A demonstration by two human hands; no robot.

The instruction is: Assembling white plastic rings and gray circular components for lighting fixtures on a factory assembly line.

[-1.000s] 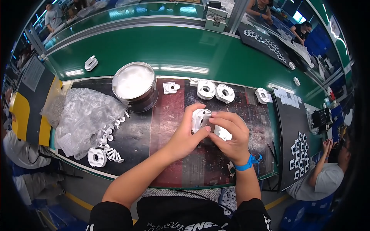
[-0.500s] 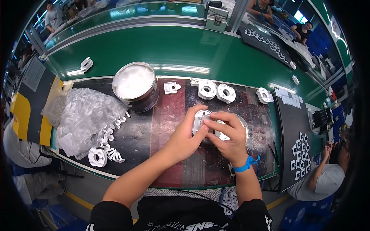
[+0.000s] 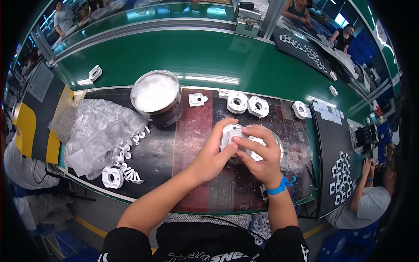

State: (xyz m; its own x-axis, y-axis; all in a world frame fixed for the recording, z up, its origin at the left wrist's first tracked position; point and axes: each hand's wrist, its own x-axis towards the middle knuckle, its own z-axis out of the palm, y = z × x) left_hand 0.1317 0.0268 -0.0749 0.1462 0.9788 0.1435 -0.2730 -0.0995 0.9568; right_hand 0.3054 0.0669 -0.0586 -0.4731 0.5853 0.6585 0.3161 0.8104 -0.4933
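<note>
My left hand is closed around the left side of a white plastic housing, thumb at the near edge and fingers behind it. The fingers and thumb of my right hand are bent and closed against the right side of the same housing. Whether a smaller piece sits between those fingertips is hidden. Below the right hand, another white part shows partly between the fingers. It lies by a round, shiny rim mostly covered by the hand.
An open tin of white paste stands left of centre, beside a clear plastic bag spilling white plugs. White housings lie along the back. At right is a black board with small parts. Other people work nearby.
The housing has tilted slightly between my hands, showing more of its pale inner face. My right fingers have shifted a little on it. The whole view has moved slightly.
</note>
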